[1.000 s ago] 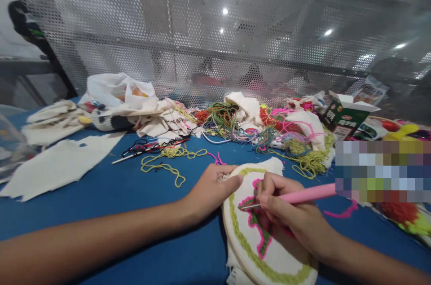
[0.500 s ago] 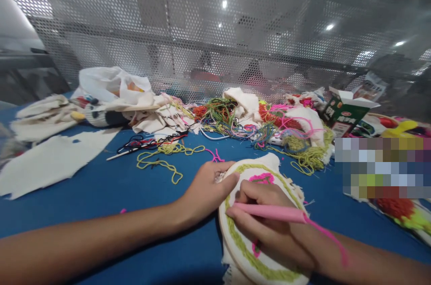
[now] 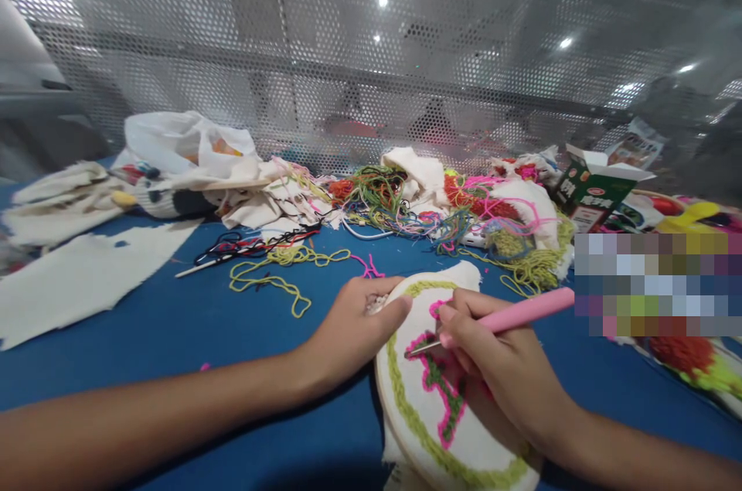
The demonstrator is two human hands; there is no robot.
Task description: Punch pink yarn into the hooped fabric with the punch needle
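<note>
My left hand [image 3: 362,325] grips the upper left rim of an embroidery hoop [image 3: 382,398], thumb on top of the cloth and the other fingers under it. White fabric [image 3: 414,414] is stretched in the hoop, with a yellow-green yarn ring near the rim and a green motif [image 3: 449,410] outlined in bright pink. In my right hand [image 3: 498,359] is a pink punch needle [image 3: 525,311], held like a pen, its handle slanting up to the right. Its metal tip touches or nearly touches the pink outline at the motif's left. My right hand hides part of the fabric's right side.
A blue tabletop [image 3: 243,344] lies under the hoop. Behind it are tangled yarn [image 3: 376,197], fabric scraps [image 3: 86,274], a white plastic bag [image 3: 185,143] and a green box [image 3: 594,189]. Loose yellow-green yarn [image 3: 272,278] lies left of the hoop. A perforated metal panel [image 3: 348,73] stands behind.
My right hand has moved back to the right, uncovering the green and pink motif. The punch needle now tilts upward, with its metal tip showing. My left hand stays on the hoop.
</note>
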